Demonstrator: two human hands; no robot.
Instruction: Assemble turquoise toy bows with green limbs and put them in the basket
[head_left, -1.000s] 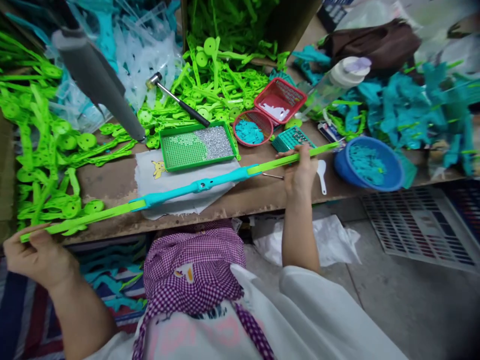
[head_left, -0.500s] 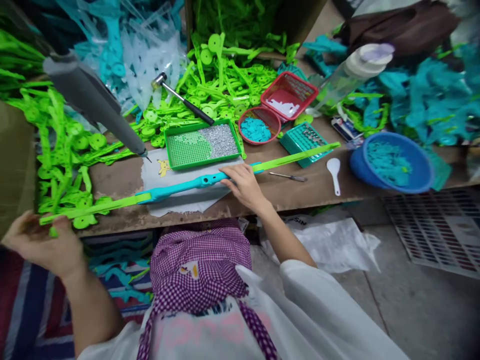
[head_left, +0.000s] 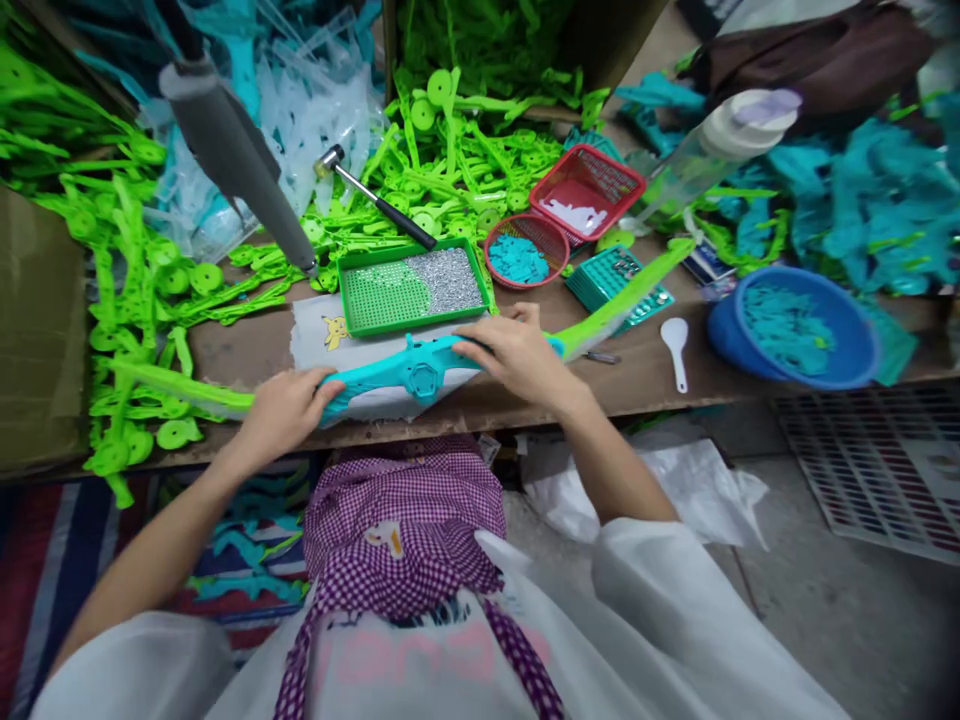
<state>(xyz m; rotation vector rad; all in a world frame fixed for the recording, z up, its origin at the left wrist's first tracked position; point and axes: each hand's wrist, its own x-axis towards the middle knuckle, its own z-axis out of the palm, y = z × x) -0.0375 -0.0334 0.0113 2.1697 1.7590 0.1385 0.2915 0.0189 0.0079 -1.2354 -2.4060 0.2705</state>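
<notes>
A long plastic piece lies across the bench front: a teal middle section with a round hub, and a green arm at each end, the right arm blurred and angled up. My left hand grips the teal section at its left end. My right hand is closed over the teal section just right of the hub. The piece rests above a white cloth printed with a yellow cartoon figure.
A green tray of small silver bits sits behind the piece. Red baskets, a teal box, a white scoop, a blue bowl, a hammer and a hanging grey tool stand among piles of green parts.
Both hands slid inward from the green arm ends to the teal middle section. The piece turned so its hub faces up, and its right arm swung upward.
</notes>
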